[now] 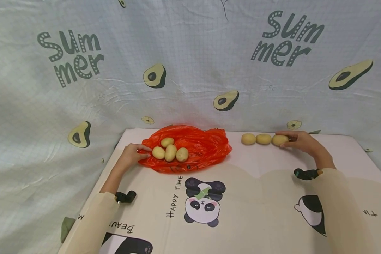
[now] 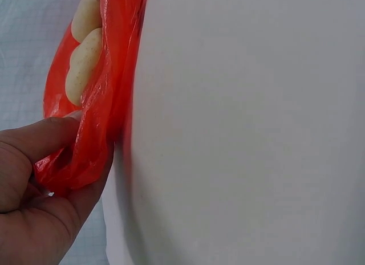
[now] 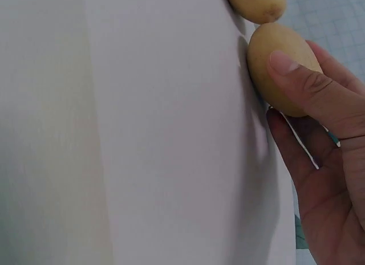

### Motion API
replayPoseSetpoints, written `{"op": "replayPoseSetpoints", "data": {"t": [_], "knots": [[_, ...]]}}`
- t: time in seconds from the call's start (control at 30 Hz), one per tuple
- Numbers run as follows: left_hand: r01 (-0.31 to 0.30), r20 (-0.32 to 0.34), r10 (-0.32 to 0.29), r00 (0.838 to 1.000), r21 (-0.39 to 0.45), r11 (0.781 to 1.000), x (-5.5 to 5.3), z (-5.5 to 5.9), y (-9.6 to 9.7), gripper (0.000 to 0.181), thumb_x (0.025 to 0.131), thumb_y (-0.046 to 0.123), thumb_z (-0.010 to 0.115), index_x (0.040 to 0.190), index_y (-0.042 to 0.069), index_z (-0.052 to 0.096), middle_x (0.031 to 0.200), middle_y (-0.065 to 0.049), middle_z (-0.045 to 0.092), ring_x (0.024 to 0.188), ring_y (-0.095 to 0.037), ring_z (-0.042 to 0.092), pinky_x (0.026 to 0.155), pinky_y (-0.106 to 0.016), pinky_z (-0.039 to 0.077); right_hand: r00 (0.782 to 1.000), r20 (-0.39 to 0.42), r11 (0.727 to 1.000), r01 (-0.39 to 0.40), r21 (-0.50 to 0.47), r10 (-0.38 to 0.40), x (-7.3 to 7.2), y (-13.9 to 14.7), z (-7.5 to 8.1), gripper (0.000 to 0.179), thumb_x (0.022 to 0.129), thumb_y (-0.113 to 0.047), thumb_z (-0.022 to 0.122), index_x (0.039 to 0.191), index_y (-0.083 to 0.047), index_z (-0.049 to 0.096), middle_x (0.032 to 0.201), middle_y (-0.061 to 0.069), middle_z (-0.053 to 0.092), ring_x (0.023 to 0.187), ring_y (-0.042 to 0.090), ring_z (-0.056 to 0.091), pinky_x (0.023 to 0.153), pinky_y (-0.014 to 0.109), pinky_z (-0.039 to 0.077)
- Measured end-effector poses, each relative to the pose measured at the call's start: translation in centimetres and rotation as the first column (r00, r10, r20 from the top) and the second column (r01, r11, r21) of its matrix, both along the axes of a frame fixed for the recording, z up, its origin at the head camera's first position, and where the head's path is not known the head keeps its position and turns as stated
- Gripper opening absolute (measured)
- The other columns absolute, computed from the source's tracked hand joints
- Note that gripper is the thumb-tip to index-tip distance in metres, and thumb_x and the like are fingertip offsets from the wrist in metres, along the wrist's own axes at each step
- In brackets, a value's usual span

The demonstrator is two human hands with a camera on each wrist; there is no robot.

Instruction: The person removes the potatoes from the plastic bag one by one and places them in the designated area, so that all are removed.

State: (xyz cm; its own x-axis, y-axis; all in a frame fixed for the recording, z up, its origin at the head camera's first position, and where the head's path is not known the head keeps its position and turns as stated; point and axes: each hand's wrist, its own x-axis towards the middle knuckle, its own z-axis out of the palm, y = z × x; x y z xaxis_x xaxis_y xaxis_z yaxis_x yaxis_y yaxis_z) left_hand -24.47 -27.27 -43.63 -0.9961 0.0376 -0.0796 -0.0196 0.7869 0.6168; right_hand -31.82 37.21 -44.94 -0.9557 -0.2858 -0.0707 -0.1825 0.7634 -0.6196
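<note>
At the back left of the table lies a red plastic bag [image 1: 206, 146], spread open, with several potatoes [image 1: 170, 153] clustered on its left part. My left hand [image 1: 131, 155] pinches the bag's left edge; in the left wrist view thumb and fingers [image 2: 48, 137] close on the crumpled plastic beside the potatoes. Farther right, two potatoes [image 1: 248, 138] [image 1: 263, 138] lie side by side in a row along the back edge. At the row's right end my right hand [image 1: 303, 144] grips a third potato [image 3: 285, 65], thumb across its side, close against its neighbour.
The white table [image 1: 257, 197] bears printed pandas [image 1: 203, 208] and lettering. Behind and left of it hangs a pale curtain [image 1: 190, 53] with avocado prints, close to the table's back edge. A dark wrist device [image 1: 306, 174] sits at each sleeve cuff.
</note>
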Motion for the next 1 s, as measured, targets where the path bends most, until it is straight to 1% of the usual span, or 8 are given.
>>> {"op": "replayPoseSetpoints", "data": {"t": [0.07,0.23,0.3,0.4,0.53,0.7,0.87,1.0], "knots": [[0.003,0.000,-0.003,1.000,0.001,1.000,-0.01,-0.01,-0.05,0.023,0.087,0.011,0.068,0.109,0.008,0.071,0.119,-0.019,0.060,0.098,-0.029,0.049,0.067,-0.024,0.045,1.000,0.006,1.000,-0.016,0.001,0.016,-0.03,0.04,0.08,0.063,0.081,-0.040,0.073,0.136,-0.017,0.053,0.135,0.012,0.053,0.103,0.005,0.049,0.077,0.014,0.043],[0.000,0.010,0.000,1.000,-0.007,1.000,-0.04,-0.05,-0.11,0.023,0.087,0.012,0.068,0.110,0.009,0.071,0.122,-0.019,0.059,0.101,-0.029,0.049,0.072,-0.027,0.047,0.999,0.012,0.999,-0.049,0.019,0.049,-0.09,-0.07,0.20,0.063,0.082,-0.042,0.071,0.137,-0.017,0.052,0.135,0.013,0.052,0.108,0.017,0.049,0.079,0.019,0.044],[-0.004,0.015,0.004,1.000,-0.005,1.000,-0.06,-0.08,-0.11,0.023,0.087,0.012,0.067,0.110,0.009,0.071,0.123,-0.018,0.059,0.101,-0.029,0.049,0.074,-0.027,0.047,0.998,0.006,0.998,-0.056,0.011,0.056,-0.09,0.01,0.11,0.063,0.082,-0.041,0.071,0.137,-0.016,0.051,0.136,0.014,0.051,0.108,0.014,0.049,0.079,0.018,0.044],[-0.005,0.016,0.005,1.000,0.001,1.000,-0.10,-0.12,-0.11,0.023,0.087,0.011,0.067,0.110,0.009,0.071,0.122,-0.018,0.059,0.101,-0.029,0.049,0.074,-0.027,0.048,0.998,-0.003,0.997,-0.064,-0.034,0.064,0.07,0.20,-0.07,0.063,0.083,-0.038,0.071,0.137,-0.013,0.050,0.137,0.016,0.049,0.108,0.006,0.048,0.076,0.014,0.043],[-0.008,0.020,0.008,1.000,0.002,1.000,-0.16,-0.20,-0.15,0.023,0.087,0.012,0.067,0.110,0.010,0.071,0.123,-0.018,0.059,0.103,-0.029,0.049,0.076,-0.028,0.049,0.999,-0.009,0.997,-0.054,-0.058,0.053,0.35,0.29,-0.16,0.062,0.083,-0.038,0.071,0.137,-0.015,0.050,0.140,0.016,0.046,0.109,0.001,0.045,0.076,0.010,0.040],[-0.008,0.020,0.007,1.000,0.007,1.000,-0.25,-0.39,-0.26,0.024,0.087,0.012,0.068,0.110,0.009,0.071,0.124,-0.018,0.058,0.104,-0.029,0.049,0.077,-0.029,0.050,0.999,-0.026,0.999,-0.034,-0.024,0.034,0.36,0.14,-0.24,0.062,0.083,-0.039,0.070,0.137,-0.017,0.051,0.138,0.015,0.049,0.107,0.007,0.047,0.076,0.012,0.041],[-0.001,0.018,0.001,1.000,0.013,1.000,-0.24,-0.29,-0.20,0.024,0.087,0.012,0.068,0.110,0.009,0.071,0.123,-0.019,0.058,0.105,-0.030,0.049,0.079,-0.031,0.051,1.000,-0.009,1.000,-0.006,-0.016,0.005,0.26,-0.03,-0.31,0.063,0.082,-0.040,0.071,0.138,-0.020,0.050,0.139,0.013,0.048,0.102,0.012,0.046,0.075,0.013,0.041],[0.003,0.015,-0.003,1.000,0.006,1.000,-0.22,-0.19,-0.19,0.024,0.086,0.013,0.068,0.110,0.009,0.071,0.123,-0.018,0.059,0.105,-0.030,0.049,0.080,-0.031,0.050,1.000,0.004,1.000,-0.004,-0.017,0.004,0.18,-0.11,-0.35,0.064,0.082,-0.039,0.071,0.139,-0.019,0.050,0.140,0.015,0.047,0.105,0.016,0.047,0.076,0.017,0.043]]}}
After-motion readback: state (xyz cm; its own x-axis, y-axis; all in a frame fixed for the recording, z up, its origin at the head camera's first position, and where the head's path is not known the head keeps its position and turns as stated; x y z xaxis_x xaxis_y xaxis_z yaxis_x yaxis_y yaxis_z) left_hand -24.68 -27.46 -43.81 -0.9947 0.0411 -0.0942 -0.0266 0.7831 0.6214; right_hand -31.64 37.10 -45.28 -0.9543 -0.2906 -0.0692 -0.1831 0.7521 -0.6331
